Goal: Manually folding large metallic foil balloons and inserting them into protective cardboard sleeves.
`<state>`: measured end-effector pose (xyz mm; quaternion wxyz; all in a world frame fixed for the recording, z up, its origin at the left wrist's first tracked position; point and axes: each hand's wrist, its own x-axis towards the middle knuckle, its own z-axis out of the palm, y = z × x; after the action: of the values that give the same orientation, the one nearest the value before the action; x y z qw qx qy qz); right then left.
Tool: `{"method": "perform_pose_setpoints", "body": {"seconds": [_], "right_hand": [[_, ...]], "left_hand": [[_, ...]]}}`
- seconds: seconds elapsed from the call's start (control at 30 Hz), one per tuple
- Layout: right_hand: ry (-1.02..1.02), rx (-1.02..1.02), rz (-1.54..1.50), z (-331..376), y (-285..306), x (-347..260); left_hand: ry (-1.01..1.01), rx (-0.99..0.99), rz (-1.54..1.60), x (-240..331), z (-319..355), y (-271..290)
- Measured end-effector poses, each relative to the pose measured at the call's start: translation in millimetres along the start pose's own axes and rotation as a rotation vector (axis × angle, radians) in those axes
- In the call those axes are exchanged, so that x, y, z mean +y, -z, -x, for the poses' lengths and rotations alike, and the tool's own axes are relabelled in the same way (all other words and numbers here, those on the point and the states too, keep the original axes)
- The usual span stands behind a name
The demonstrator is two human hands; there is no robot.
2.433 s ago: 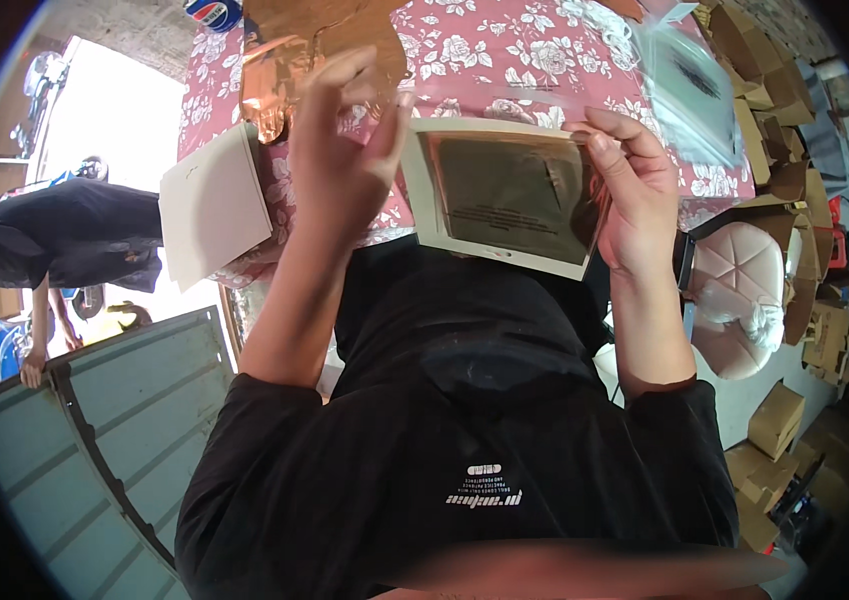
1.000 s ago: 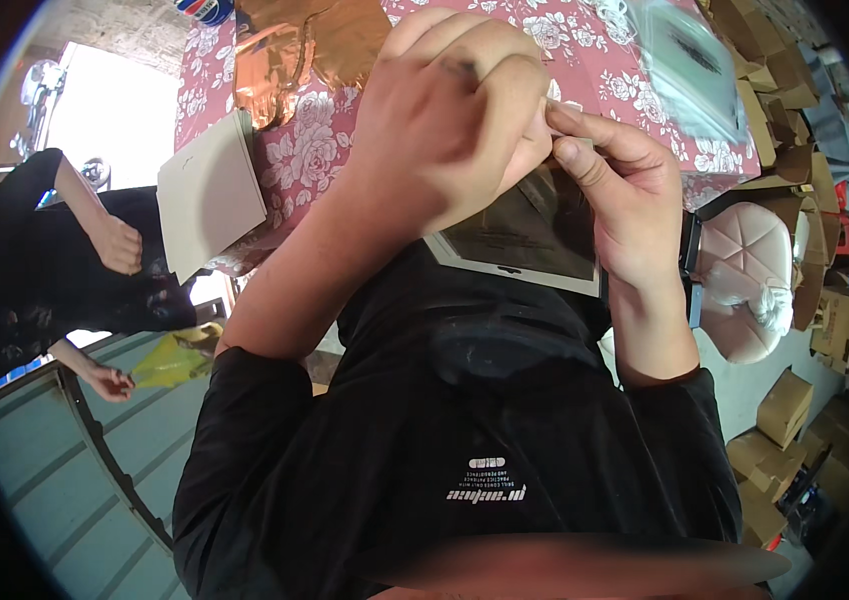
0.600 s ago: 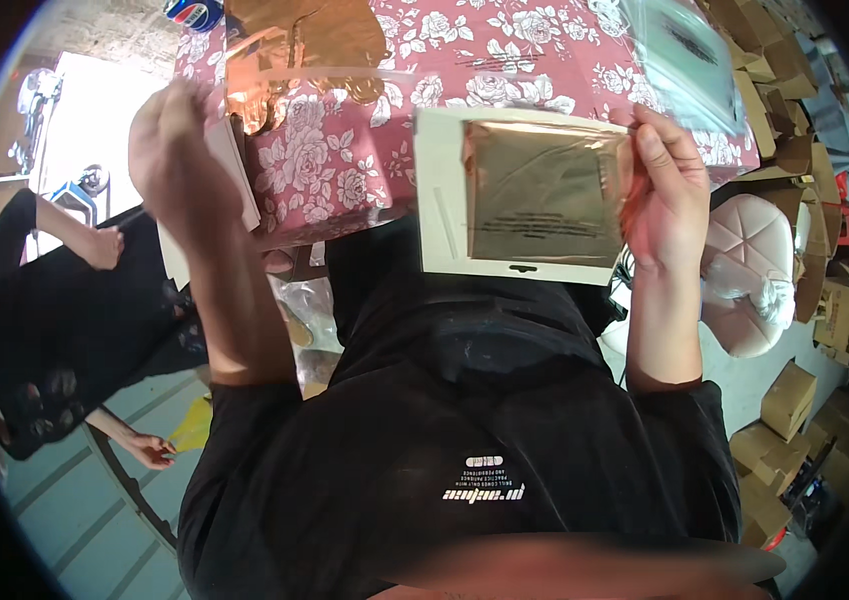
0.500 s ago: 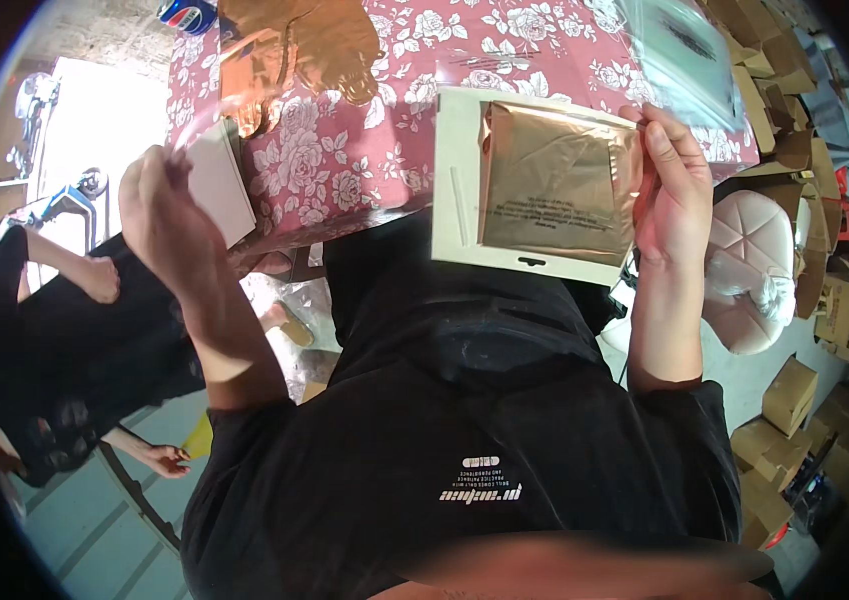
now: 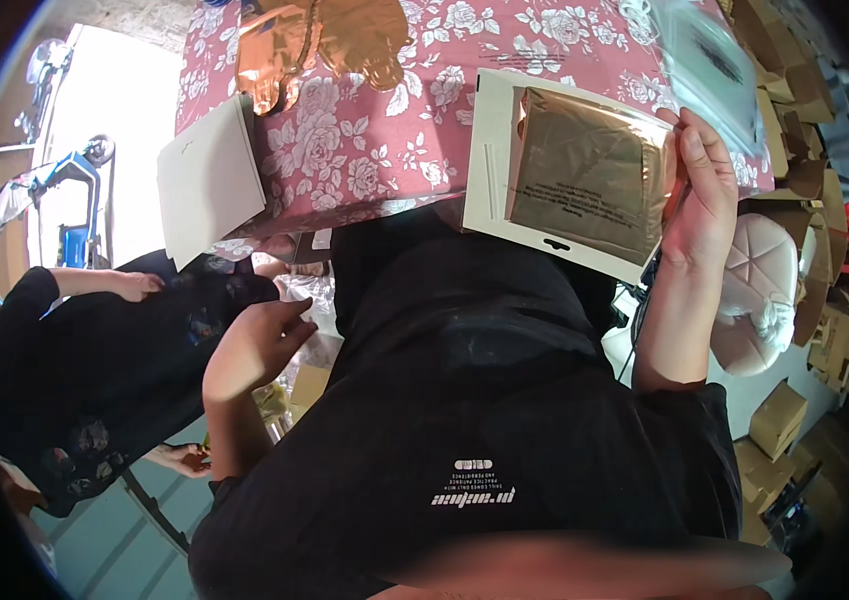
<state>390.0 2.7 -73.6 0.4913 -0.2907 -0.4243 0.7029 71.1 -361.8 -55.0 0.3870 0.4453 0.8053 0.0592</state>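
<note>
My right hand (image 5: 705, 190) pinches the right edge of a white card (image 5: 497, 135) that carries a folded sheet of copper-coloured foil (image 5: 590, 165) with small dark print. The card tilts over the front edge of the table and has a hanging slot along its lower side. My left hand (image 5: 263, 345) is held low at my left side, near my body; its fingers are apart and nothing is in them. Beyond it, a stack of white cards (image 5: 210, 180) juts over the table's left front corner. A flat copper foil balloon (image 5: 325, 45) lies farther back.
A red cloth with white flowers (image 5: 345, 160) covers the table. Clear plastic sleeves (image 5: 710, 75) lie at its right end. A white padded seat (image 5: 757, 290) and cardboard boxes (image 5: 785, 415) stand to my right. On the left is another person in black (image 5: 105, 350).
My left hand has dropped from beside the white card stack toward my body. The card in my right hand has shifted right and tilted more. The whole view has shifted slightly.
</note>
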Motion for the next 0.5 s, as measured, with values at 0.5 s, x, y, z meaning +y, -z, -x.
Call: {"method": "perform_pose_setpoints", "body": {"seconds": [0.5], "right_hand": [[-0.044,-0.096,-0.007,11.9,-10.8,3.5]], "left_hand": [[-0.607,-0.206,1.489,33.7,-52.9,-8.7]]}}
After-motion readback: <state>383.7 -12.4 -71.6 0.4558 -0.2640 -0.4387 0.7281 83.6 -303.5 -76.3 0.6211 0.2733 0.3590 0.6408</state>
